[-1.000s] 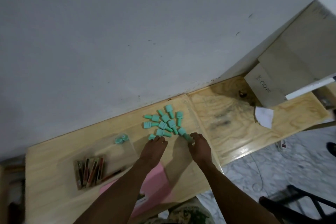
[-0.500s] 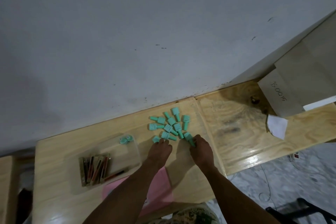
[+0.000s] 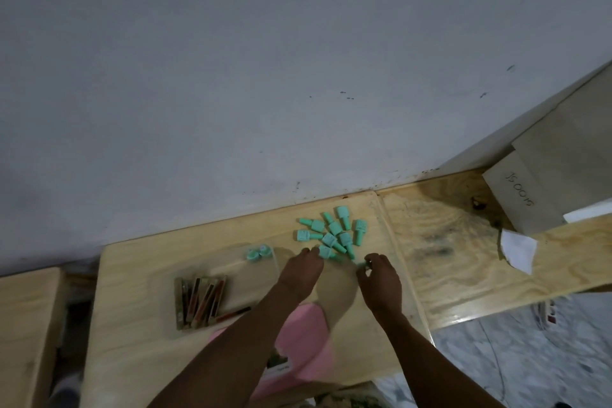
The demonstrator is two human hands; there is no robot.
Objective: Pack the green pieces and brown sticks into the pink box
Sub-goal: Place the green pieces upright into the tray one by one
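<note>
Right hand pinches one green piece; left hand, fingers curled, touches the green pieces just ahead; a loose pinch risks dropping it short of the pink box

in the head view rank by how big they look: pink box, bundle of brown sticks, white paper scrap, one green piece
1. pink box, though the left arm hides part of it
2. bundle of brown sticks
3. white paper scrap
4. one green piece, clearly smallest
</note>
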